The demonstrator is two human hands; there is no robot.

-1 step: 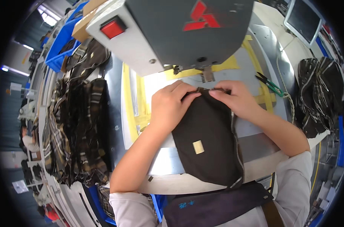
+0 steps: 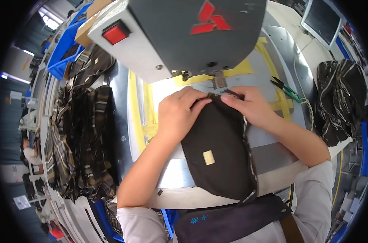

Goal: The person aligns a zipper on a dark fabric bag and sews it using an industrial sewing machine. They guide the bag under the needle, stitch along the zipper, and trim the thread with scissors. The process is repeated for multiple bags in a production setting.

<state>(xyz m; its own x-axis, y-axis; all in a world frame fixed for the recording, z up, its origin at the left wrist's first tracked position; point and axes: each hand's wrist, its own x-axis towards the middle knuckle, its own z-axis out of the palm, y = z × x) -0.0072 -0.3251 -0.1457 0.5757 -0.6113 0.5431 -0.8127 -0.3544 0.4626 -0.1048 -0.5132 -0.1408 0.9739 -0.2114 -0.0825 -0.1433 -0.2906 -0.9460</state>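
A dark brown fabric piece (image 2: 214, 141) lies in front of the sewing machine (image 2: 200, 40), its lower end over the table's front edge. A metal zipper (image 2: 248, 158) runs down its right side, and a small cream patch (image 2: 208, 157) sits on its face. My left hand (image 2: 178, 113) pinches the far edge between thumb and fingers. Beside it, my right hand (image 2: 250, 105) grips the far right corner, thumb on top. Both hands are just short of the presser foot (image 2: 220, 81). The fingertips under the fabric are hidden.
Plaid and brown fabric pieces (image 2: 80, 141) are heaped at the left, below a blue bin (image 2: 64, 56). Green-handled snips (image 2: 287, 90) and a cord lie right of the machine. Further right are more zippered pieces (image 2: 339, 101) and a screen (image 2: 323, 22). Yellow tape marks the machine bed.
The whole view has shifted slightly. The fabric's far edge and my right hand look a little closer to the presser foot; both grips are the same.
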